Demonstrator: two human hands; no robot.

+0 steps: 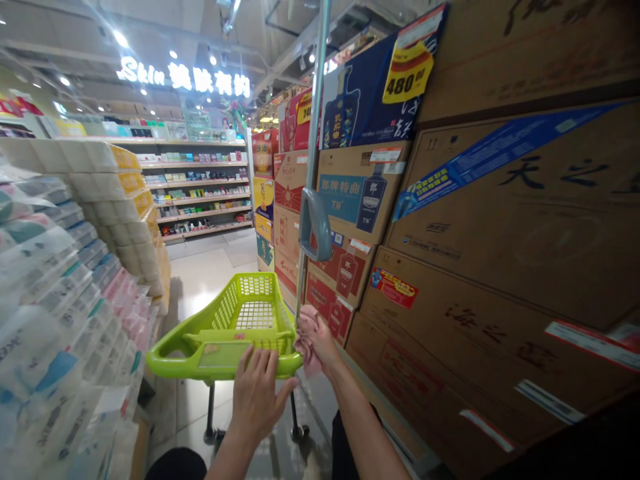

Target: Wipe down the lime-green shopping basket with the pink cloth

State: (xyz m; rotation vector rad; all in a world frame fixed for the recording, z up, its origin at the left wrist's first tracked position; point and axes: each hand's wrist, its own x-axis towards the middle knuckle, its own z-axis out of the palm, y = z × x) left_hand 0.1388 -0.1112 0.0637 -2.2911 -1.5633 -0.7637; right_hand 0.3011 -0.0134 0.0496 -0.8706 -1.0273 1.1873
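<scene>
A lime-green plastic shopping cart point(223, 357) stands in front of me, with a perforated basket. My left hand point(257, 387) lies on its near handle bar, fingers stretched over the edge and thumb spread to the side. In my right hand point(323, 340) is a crumpled pink cloth point(309, 357), at the cart's right rear corner. The cloth touches the lower part of an upright metal pole point(311, 147), which carries a grey-blue loop handle point(316, 225). How the pole is fixed below is hidden behind the cloth and hand.
Stacked cardboard cartons point(495, 227) form a wall close on the right. Piled tissue packs point(65, 313) line the left side. Between them a pale tiled floor point(193, 267) leads to shelves point(200, 177) of small goods. The cart's wheels point(300, 433) show below.
</scene>
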